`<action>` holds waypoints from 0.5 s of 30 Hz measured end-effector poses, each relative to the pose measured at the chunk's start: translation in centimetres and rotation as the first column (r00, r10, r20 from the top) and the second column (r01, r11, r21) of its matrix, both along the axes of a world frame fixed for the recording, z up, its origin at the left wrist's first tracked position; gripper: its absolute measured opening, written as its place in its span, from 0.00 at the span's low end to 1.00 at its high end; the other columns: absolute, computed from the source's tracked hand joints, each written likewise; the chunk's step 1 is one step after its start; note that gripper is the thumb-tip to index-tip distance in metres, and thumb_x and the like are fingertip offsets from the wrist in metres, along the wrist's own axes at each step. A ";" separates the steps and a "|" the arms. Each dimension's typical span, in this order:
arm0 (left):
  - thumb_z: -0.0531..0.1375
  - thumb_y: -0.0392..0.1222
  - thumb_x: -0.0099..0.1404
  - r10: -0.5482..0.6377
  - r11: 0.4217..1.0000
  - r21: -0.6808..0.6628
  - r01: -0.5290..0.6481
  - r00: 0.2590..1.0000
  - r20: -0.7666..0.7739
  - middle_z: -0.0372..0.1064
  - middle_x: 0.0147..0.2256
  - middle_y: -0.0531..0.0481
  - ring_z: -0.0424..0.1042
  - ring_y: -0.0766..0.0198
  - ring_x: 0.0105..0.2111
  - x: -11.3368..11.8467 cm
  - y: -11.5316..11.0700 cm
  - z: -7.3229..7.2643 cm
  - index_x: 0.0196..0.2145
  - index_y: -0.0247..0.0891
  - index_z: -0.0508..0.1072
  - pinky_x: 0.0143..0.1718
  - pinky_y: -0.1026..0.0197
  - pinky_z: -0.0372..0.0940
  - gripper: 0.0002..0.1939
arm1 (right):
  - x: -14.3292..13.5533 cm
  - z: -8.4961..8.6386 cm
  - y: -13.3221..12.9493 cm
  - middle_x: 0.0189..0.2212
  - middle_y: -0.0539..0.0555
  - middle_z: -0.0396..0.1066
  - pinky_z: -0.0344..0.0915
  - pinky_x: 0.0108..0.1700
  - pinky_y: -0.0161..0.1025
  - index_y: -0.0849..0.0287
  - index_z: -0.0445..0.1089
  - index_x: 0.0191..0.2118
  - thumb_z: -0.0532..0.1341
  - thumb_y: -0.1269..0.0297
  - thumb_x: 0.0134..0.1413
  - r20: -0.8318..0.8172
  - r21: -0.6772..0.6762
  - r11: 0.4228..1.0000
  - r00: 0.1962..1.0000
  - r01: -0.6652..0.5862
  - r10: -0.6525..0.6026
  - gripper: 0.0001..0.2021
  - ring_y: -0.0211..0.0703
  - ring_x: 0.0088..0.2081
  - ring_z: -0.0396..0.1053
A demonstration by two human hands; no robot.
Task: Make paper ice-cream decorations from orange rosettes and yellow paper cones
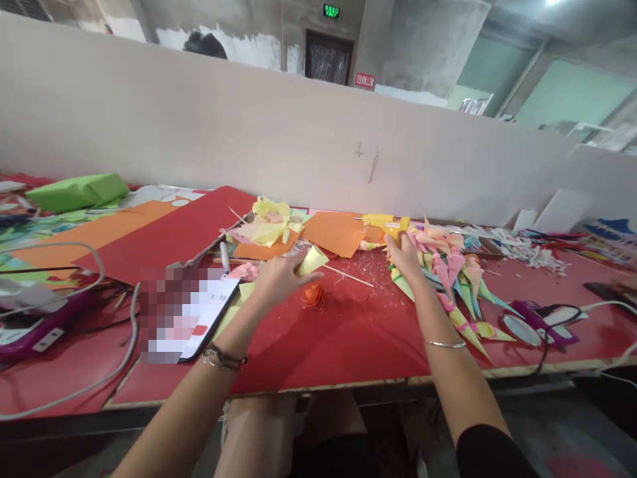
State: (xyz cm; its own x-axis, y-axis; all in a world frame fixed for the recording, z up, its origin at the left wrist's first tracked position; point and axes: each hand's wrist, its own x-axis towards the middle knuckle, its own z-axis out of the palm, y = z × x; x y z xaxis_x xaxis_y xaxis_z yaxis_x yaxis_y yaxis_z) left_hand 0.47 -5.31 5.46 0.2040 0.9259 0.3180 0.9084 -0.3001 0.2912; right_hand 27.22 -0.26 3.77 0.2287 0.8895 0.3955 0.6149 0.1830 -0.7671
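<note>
Paper roll (312, 260), smooth and pale yellow, sits pinched between the left hand's (279, 275) thumb and fingers, just above the ridged orange coil (313, 296). Right of the coil, the right hand (405, 257) meets the yellow plastic glue gun's (391, 224) handle; its grip is unclear. Beyond the coil lies a thin stick (349, 275); farther right, crinkled pastel paper cones (455, 269) crowd together; left, a glossy phone (209, 318).

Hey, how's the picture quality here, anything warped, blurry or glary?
Head view: apparent wide-angle stretch toward the sides; a blocky mosaic hides part of the phone; a ceiling light glares at the top edge; soft, faint shadows on the red table; the left hand and right hand are readable but slightly soft.
</note>
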 end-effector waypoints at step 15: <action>0.53 0.58 0.56 0.245 0.969 -0.025 -0.247 0.967 -0.062 0.61 0.17 0.51 0.59 0.66 0.19 -3.0 3.0 -2.8 0.22 0.37 0.70 0.20 0.65 0.45 0.21 | -3.4 -2.8 -1.6 0.19 0.44 0.61 0.59 0.25 0.32 0.60 0.62 0.34 0.63 0.56 0.35 -0.083 -0.072 0.969 0.969 -0.238 0.232 0.18 0.35 0.21 0.61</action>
State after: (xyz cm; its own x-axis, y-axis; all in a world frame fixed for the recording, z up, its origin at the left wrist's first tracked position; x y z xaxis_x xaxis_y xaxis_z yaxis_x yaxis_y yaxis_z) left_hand -2.52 -2.36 2.63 -0.0142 0.9594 0.2816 0.9687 -0.0565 0.2415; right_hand 23.79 -1.89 1.01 0.0351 0.9501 0.3098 0.5031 0.2510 -0.8270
